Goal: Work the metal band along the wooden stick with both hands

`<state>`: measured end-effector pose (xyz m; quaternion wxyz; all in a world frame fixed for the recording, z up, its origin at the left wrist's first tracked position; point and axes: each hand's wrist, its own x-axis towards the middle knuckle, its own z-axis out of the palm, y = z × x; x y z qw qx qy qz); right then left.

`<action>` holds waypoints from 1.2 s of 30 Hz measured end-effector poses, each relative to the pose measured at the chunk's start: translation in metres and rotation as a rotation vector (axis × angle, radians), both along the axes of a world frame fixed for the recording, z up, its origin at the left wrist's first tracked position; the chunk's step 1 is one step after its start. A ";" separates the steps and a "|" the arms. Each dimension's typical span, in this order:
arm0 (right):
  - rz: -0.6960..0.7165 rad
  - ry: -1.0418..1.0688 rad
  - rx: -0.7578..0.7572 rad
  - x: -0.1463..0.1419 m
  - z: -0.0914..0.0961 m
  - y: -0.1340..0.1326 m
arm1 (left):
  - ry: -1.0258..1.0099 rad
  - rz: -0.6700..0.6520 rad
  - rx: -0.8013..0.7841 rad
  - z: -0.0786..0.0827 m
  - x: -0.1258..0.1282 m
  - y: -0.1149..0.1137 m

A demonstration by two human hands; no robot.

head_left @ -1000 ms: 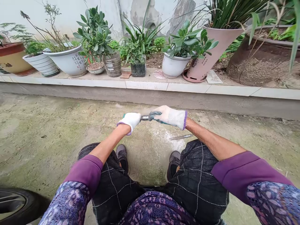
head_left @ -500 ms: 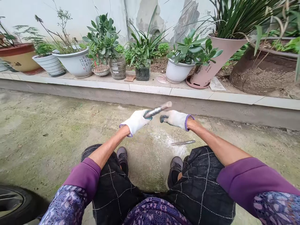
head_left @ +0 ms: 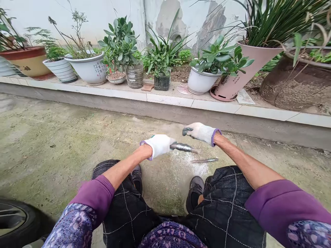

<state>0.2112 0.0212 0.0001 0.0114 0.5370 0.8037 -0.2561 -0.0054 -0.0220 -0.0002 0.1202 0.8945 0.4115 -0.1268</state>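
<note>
My left hand (head_left: 160, 146), in a white glove with a dark coated palm, is closed round a short thick stick (head_left: 184, 147) bound with silvery wire. The stick points right and slightly down, its far end blurred. My right hand (head_left: 199, 132), gloved alike, hovers up and to the right of the stick, apart from it. Its fingers are loosely bent and nothing shows in them; the palm side is hidden. Below both hands, a thin rod (head_left: 204, 160) with a silvery right end lies on the ground beside white powder (head_left: 200, 169).
Ahead runs a low tiled ledge (head_left: 169, 100) with several potted plants, among them a white pot (head_left: 203, 81) and a tall pink pot (head_left: 236, 74). A vehicle tyre (head_left: 24, 224) stands at the lower left. My shoes (head_left: 195, 189) flank the powdery patch of concrete.
My left hand has come down and right, and the stick has swung from pointing up to pointing slightly down. My right hand is a little further right. The view has shifted slightly.
</note>
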 end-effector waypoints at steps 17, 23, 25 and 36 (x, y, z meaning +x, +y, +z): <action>-0.080 0.038 -0.063 -0.012 -0.014 -0.014 | -0.235 0.187 0.063 0.009 -0.009 0.020; 0.002 -0.003 -0.036 -0.007 -0.015 -0.015 | -0.193 0.204 0.044 0.011 -0.003 0.016; 0.001 -0.007 -0.048 -0.009 -0.012 -0.015 | -0.192 0.206 0.043 0.010 -0.003 0.016; -0.001 -0.039 -0.038 -0.015 0.001 -0.021 | -0.137 0.161 0.074 0.002 -0.004 0.019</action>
